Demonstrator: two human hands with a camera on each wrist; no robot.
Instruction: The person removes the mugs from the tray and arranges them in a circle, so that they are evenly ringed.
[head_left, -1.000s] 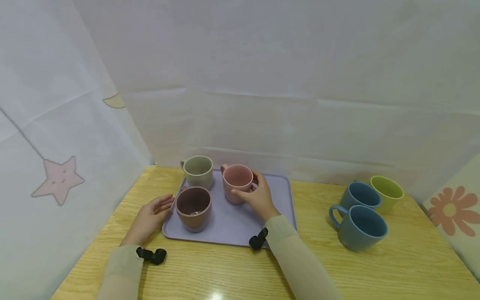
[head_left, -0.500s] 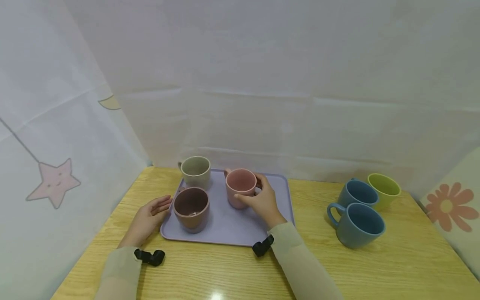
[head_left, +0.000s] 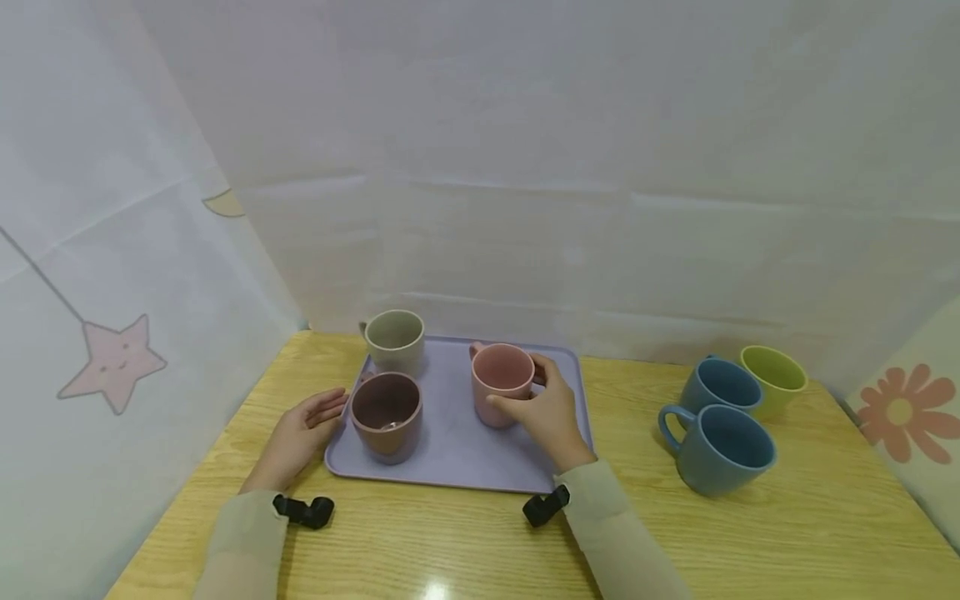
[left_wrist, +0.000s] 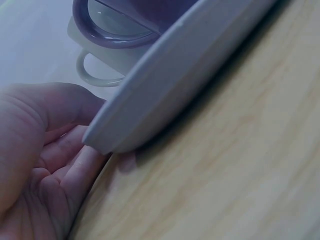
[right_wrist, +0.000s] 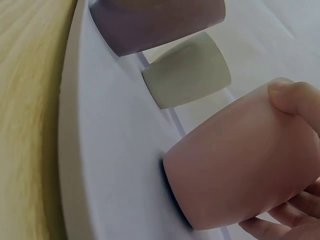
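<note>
My right hand (head_left: 551, 412) grips a pink mug (head_left: 501, 408) by its side, thumb on the near side and fingers round the back. Its handle points away to the far left. In the right wrist view the pink mug (right_wrist: 240, 160) has its base right at the tray surface, with a dark shadow beneath. My left hand (head_left: 300, 437) rests at the left rim of the lilac tray (head_left: 465, 467), fingers loosely extended; the left wrist view has its fingertips at the tray edge (left_wrist: 145, 105). A brown-mauve mug (head_left: 387, 425) and a grey-green mug (head_left: 395, 346) stand on the tray's left side.
Two blue mugs (head_left: 723, 458) and a lime green cup (head_left: 776, 379) stand close together on the wooden table (head_left: 825, 517), right of the tray. White cloth (head_left: 480, 208) with printed shapes rises behind the table and along its sides.
My right hand has carried the pink mug to the right and slightly nearer across the tray, away from the grey-green mug. The left hand stays at the tray's rim.
</note>
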